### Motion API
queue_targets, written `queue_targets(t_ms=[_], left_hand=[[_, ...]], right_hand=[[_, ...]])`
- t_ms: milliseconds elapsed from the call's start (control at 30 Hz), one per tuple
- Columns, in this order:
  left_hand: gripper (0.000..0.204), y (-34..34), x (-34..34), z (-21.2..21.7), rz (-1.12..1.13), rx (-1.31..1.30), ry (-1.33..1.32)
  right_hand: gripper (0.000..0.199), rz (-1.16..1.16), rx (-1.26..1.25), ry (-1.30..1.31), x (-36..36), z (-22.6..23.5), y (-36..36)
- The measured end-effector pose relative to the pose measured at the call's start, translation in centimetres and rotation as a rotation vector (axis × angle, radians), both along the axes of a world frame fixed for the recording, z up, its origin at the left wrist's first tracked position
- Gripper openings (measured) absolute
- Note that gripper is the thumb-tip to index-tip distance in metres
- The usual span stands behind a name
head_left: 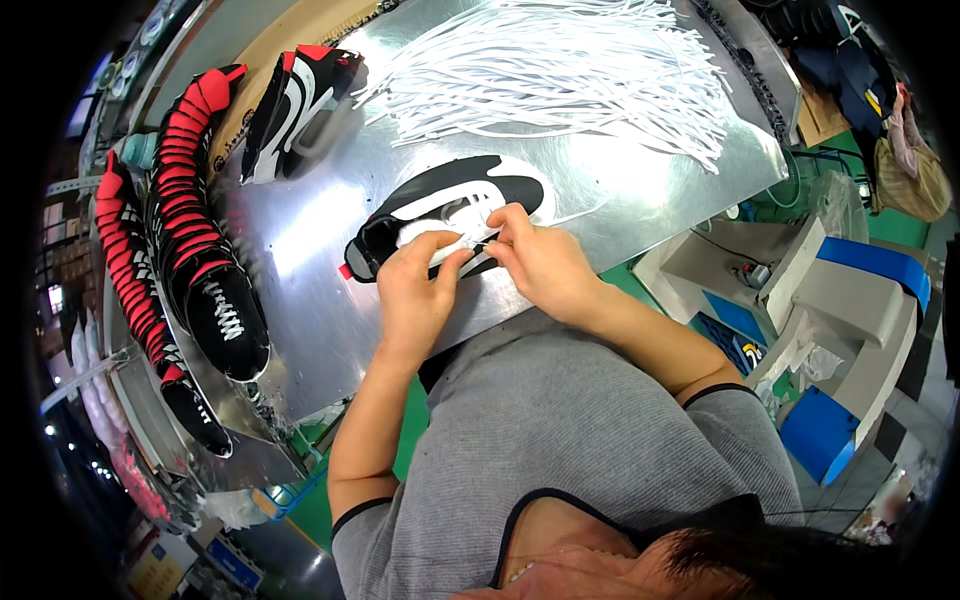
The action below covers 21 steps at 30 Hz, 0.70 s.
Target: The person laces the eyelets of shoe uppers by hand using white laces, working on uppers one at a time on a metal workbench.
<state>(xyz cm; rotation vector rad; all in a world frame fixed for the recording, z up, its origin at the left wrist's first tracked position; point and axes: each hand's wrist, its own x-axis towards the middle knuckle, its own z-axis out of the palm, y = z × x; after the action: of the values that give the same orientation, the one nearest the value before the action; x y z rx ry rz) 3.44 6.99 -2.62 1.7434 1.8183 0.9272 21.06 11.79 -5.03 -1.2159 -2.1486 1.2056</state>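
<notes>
A black and white sneaker (425, 207) with a red heel tab lies on the metal tabletop in front of me, its toe pointing right and its opening at the left. White shoelace (578, 214) runs through its eyelets, and a loose length trails off to the right past my hand. My left hand (418, 290) pinches at the near side of the lacing, thumb and forefinger together. Right beside it, my right hand (540, 258) is closed in a pinch over the same eyelet row. The fingertips nearly meet and partly cover the lace between them.
A heap of white shoelaces (550, 85) spreads across the far side of the metal table (330, 330). Another sneaker (295, 115) stands at the far left. Two long rows of nested black and red shoes (185, 200) line the left edge. Grey and blue bins (850, 300) stand at the right.
</notes>
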Motion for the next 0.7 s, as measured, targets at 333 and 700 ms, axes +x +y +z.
queue_targets(t_ms=[333, 700], left_hand=[[0.016, -0.7, 0.4, -0.4, 0.025, 0.126, 0.152], [0.02, -1.1, -0.2, -1.3, -0.131, 0.367, 0.211]], right_hand=[[0.019, 0.085, 0.0, -0.068, 2.8, 4.2, 2.2], [0.019, 0.299, 0.261, 0.018, -1.2, 2.7, 3.9]])
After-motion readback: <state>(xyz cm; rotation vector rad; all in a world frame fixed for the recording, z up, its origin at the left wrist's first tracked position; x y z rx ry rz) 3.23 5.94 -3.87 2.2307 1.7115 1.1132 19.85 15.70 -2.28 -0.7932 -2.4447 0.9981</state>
